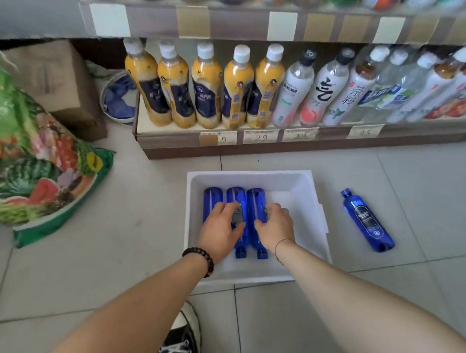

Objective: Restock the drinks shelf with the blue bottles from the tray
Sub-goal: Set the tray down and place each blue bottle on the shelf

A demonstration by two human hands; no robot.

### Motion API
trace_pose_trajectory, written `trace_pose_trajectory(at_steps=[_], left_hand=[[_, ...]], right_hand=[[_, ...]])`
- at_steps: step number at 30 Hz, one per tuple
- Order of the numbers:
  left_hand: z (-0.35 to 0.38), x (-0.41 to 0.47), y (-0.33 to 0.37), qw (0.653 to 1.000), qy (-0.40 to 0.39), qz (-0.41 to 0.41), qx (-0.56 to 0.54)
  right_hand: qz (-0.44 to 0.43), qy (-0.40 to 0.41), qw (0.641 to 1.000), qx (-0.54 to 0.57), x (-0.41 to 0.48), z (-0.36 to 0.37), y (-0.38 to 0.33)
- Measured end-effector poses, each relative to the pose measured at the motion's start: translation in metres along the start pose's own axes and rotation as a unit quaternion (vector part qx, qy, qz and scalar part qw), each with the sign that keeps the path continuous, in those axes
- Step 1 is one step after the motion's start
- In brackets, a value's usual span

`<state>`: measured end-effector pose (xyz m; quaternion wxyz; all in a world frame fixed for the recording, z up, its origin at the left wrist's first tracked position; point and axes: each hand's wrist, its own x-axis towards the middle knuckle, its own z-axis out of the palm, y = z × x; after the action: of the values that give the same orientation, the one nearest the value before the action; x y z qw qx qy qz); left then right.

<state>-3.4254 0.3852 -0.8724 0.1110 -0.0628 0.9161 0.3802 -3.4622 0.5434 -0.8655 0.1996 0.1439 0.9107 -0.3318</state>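
A white tray (253, 174) sits on the tiled floor (124, 225), with the drinks shelf (227, 148) at its 12 o'clock. Three blue bottles lie side by side in the tray's left half, caps pointing to 6 o'clock: the left bottle (210, 199), the middle bottle (236, 196) and the right bottle (255, 201).

Both arms reach down into the tray. The left grip (222, 228) lies over the left and middle bottles, its fingers and thumb curled onto the middle one, with the label showing between them. The right grip (275, 225) is curled round the right bottle, thumb against its near side. Neither bottle looks lifted off the tray bottom.

A fourth one, the loose bottle (367, 220), lies on the floor at the tray's 3 o'clock, well apart from it, cap toward 11 o'clock.

On the shelf, yellow bottles (206, 88) stand in a row at the left end, with white and clear ones to their right. A printed bag (34, 153) slumps at 9 o'clock, and a dark shoe (184, 338) shows at 6 o'clock.
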Motion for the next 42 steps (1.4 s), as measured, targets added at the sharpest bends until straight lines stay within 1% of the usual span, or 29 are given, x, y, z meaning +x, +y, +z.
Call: trace_pose_trajectory(at_steps=[2, 4, 6, 10, 12, 14, 17, 20, 24, 26, 28, 30, 31, 33, 35, 36, 38, 39, 41, 42], left_hand=[[0.011, 0.001, -0.007, 1.000, -0.018, 0.011, 0.018], [0.020, -0.003, -0.012, 0.999, -0.036, 0.016, 0.033], [0.023, -0.006, -0.013, 0.998, -0.041, 0.021, 0.038], [0.019, -0.008, -0.013, 0.997, -0.043, 0.041, 0.058], [0.016, -0.006, -0.011, 0.994, -0.045, 0.059, 0.080], [0.014, -0.003, -0.006, 0.990, -0.053, 0.074, 0.104], [0.008, 0.001, 0.009, 0.982, -0.041, 0.111, 0.149], [-0.012, 0.005, 0.033, 0.971, 0.015, 0.159, 0.181], [-0.066, 0.007, 0.081, 0.953, 0.093, 0.225, 0.178], [-0.100, 0.003, 0.108, 0.947, 0.096, 0.258, 0.164], [-0.137, -0.003, 0.138, 0.955, 0.073, 0.265, 0.115], [-0.172, -0.008, 0.171, 0.959, 0.076, 0.262, 0.071], [-0.189, -0.011, 0.188, 0.960, 0.098, 0.256, 0.062], [-0.223, -0.015, 0.224, 0.956, 0.163, 0.240, 0.050], [-0.251, -0.016, 0.258, 0.949, 0.225, 0.219, 0.031], [-0.264, -0.017, 0.275, 0.943, 0.256, 0.210, 0.026], [-0.294, -0.019, 0.312, 0.927, 0.317, 0.198, 0.021], [-0.306, -0.019, 0.329, 0.919, 0.342, 0.194, 0.018], [-0.336, -0.020, 0.367, 0.907, 0.376, 0.190, 0.012], [-0.349, -0.021, 0.384, 0.904, 0.384, 0.190, 0.010]], right_hand=[[0.053, -0.026, 0.997, -0.047, 0.005, 0.010, 0.008], [0.092, -0.072, 0.993, -0.026, 0.008, 0.020, 0.014], [0.113, -0.098, 0.989, -0.005, 0.010, 0.026, 0.017], [0.111, -0.101, 0.989, 0.001, 0.015, 0.031, 0.020], [0.104, -0.084, 0.991, 0.013, 0.010, 0.021, 0.013], [0.090, -0.064, 0.994, -0.003, -0.001, 0.001, 0.000], [0.025, -0.044, 0.996, -0.067, -0.014, -0.037, -0.019], [-0.091, -0.045, 0.986, -0.131, -0.030, -0.086, -0.051], [-0.250, -0.065, 0.948, -0.187, -0.057, -0.169, -0.110], [-0.312, -0.069, 0.922, -0.217, -0.067, -0.210, -0.140], [-0.354, -0.065, 0.908, -0.216, -0.077, -0.250, -0.168], [-0.386, -0.044, 0.906, -0.170, -0.084, -0.284, -0.191], [-0.397, -0.031, 0.909, -0.121, -0.089, -0.300, -0.202], [-0.420, -0.010, 0.907, 0.011, -0.097, -0.323, -0.221], [-0.425, 0.010, 0.892, 0.152, -0.103, -0.337, -0.240], [-0.420, 0.025, 0.886, 0.195, -0.109, -0.343, -0.250], [-0.406, 0.070, 0.888, 0.204, -0.120, -0.359, -0.272], [-0.399, 0.075, 0.892, 0.198, -0.126, -0.365, -0.282], [-0.400, 0.062, 0.889, 0.213, -0.137, -0.383, -0.305], [-0.399, 0.046, 0.884, 0.238, -0.143, -0.392, -0.317]])
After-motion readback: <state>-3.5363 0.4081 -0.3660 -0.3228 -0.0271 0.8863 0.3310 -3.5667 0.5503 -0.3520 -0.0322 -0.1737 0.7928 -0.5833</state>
